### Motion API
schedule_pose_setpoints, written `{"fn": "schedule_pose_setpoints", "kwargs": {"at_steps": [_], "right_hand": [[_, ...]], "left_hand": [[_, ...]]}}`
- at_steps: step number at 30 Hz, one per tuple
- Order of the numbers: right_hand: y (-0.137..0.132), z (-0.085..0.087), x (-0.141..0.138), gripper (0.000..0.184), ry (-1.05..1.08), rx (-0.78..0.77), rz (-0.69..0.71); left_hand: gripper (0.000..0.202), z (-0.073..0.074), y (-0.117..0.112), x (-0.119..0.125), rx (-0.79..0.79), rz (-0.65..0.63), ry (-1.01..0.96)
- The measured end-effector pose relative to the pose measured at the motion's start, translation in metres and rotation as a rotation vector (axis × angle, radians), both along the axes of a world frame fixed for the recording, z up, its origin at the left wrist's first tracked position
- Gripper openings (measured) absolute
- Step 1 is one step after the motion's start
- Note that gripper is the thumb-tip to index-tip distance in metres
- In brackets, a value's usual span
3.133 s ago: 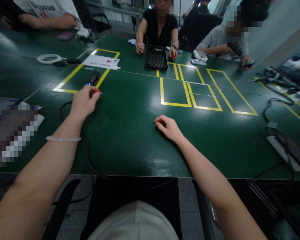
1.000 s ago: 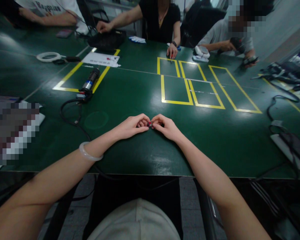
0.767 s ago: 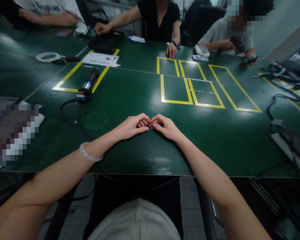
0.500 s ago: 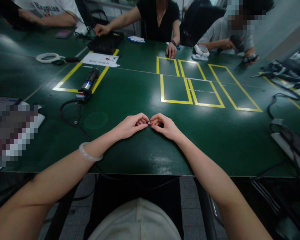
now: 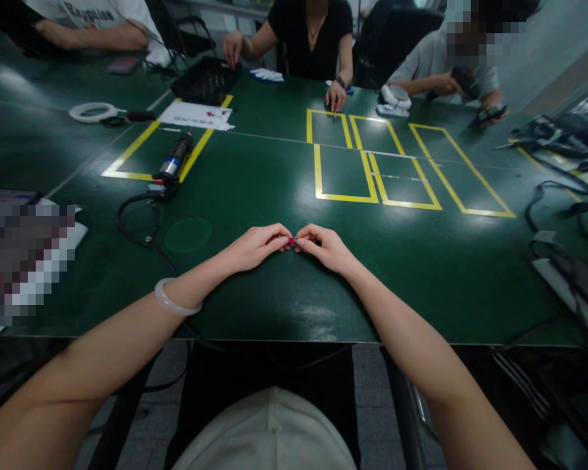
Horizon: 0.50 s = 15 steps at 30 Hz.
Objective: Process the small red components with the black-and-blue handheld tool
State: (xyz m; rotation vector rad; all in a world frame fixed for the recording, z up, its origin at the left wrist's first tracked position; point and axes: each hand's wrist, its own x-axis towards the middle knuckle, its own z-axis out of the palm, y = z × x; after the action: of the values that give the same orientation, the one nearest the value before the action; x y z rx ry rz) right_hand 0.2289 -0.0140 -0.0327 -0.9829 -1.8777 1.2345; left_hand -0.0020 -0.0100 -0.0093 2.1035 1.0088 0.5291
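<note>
My left hand [image 5: 257, 247] and my right hand [image 5: 326, 247] rest on the green table [image 5: 274, 189], fingertips meeting near the middle front. Both hands are pinched together on a tiny red part [image 5: 293, 241] that barely shows between the fingers. A pale bangle [image 5: 175, 301] circles my left wrist. A cylindrical black and silver tool [image 5: 175, 157] with a black cable [image 5: 137, 219] lies to the far left of my hands.
Yellow tape rectangles [image 5: 345, 171] mark the table beyond my hands. A black tray [image 5: 206, 78], a white paper [image 5: 196, 116] and a white tape ring [image 5: 94, 112] lie at the back left. Other people sit across the table. Cables and a device [image 5: 563, 267] lie at right.
My left hand left the cylindrical tool and came to meet my right hand. The fingers have closed tighter over the small red part. A person across moved a hand off the black tray.
</note>
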Motion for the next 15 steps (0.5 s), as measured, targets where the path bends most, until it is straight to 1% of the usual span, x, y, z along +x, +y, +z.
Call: {"fn": "schedule_pose_setpoints", "kwargs": {"at_steps": [8,12,15], "right_hand": [[-0.0012,0.0009,0.0000,0.019,-0.001,0.050,0.003],[-0.0010,0.0006,0.0004,0.021,-0.006,0.065,-0.008],[-0.0004,0.0001,0.0006,0.022,-0.004,0.062,0.001]], "left_hand": [[0.029,0.0027,-0.0018,0.0022,-0.070,0.034,-0.053],[0.027,0.0040,-0.0032,0.0029,-0.031,0.032,-0.064],[0.024,0.0046,-0.0048,0.0028,0.051,0.021,-0.054]]}}
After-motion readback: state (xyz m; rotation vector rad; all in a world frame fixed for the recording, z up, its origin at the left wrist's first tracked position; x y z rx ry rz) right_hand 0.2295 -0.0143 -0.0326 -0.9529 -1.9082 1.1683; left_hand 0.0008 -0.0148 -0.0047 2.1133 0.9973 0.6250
